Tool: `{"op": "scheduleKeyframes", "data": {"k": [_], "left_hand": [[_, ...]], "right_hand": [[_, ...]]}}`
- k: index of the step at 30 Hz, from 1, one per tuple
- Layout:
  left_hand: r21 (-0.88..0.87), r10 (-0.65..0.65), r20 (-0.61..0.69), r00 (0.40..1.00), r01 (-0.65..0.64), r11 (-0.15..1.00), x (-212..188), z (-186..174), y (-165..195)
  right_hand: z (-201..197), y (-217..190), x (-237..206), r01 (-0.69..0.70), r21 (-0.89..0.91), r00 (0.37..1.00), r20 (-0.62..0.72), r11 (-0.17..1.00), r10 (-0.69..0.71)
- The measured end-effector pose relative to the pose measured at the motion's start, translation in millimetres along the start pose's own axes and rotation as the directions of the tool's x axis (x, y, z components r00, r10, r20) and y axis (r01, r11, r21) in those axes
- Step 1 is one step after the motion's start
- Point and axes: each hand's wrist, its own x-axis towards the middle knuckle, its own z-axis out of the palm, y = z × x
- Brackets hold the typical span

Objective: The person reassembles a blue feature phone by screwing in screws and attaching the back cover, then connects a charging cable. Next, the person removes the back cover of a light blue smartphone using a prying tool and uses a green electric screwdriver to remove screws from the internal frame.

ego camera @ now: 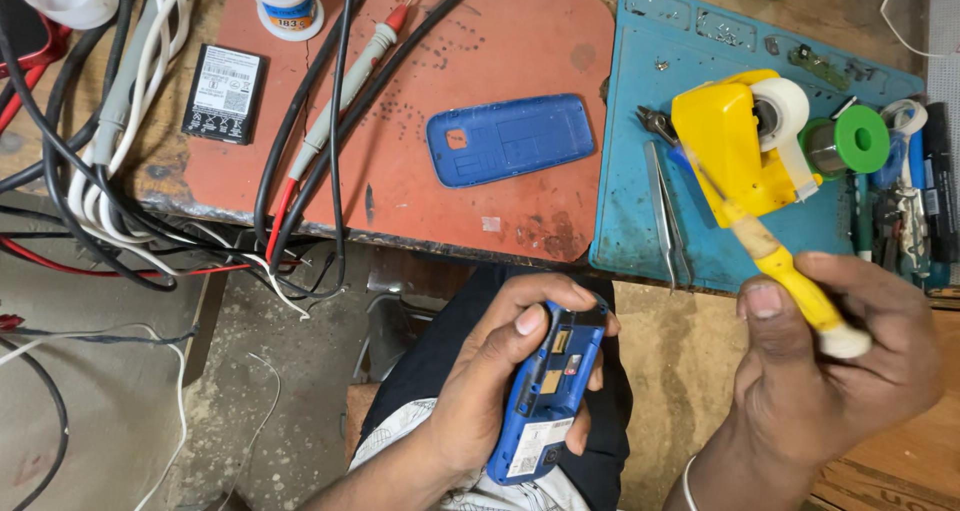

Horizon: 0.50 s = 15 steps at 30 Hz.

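My left hand [500,376] grips a blue mobile phone [546,396] with its back cover off, its open battery bay facing up, below the table edge. My right hand [835,366] holds a thin yellow-handled tool [775,261] that slants up and to the left, its tip in front of the yellow tape dispenser [730,146]. The phone's blue back cover [510,139] lies on the red mat [480,31]. A black battery [224,93] rests at the mat's left edge.
Tweezers [662,206] lie on the blue work mat [640,81]. A green solder spool [860,139] and several small tools crowd the right side. Multimeter probes [355,71] and tangled cables [110,141] cover the left. A white jar [283,1] stands at the back.
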Motion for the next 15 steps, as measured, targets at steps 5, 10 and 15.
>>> {"op": "scheduleKeyframes", "data": {"k": [5, 10, 15], "left_hand": [[0.011, 0.061, -0.053, 0.997, -0.061, 0.998, 5, -7, 3], [-0.001, 0.091, -0.067, 0.994, -0.091, 0.996, 11, -13, 3], [-0.003, 0.074, -0.095, 0.993, -0.075, 0.997, 12, -13, 2]], "right_hand": [[10, 5, -1, 0.094, -0.087, 0.995, 0.053, 0.992, -0.089], [51, 8, 4, 0.122, 0.007, 0.987, 0.101, 0.992, -0.122], [72, 1, 8, 0.044, 0.022, 0.993, 0.109, 0.999, -0.046]]}}
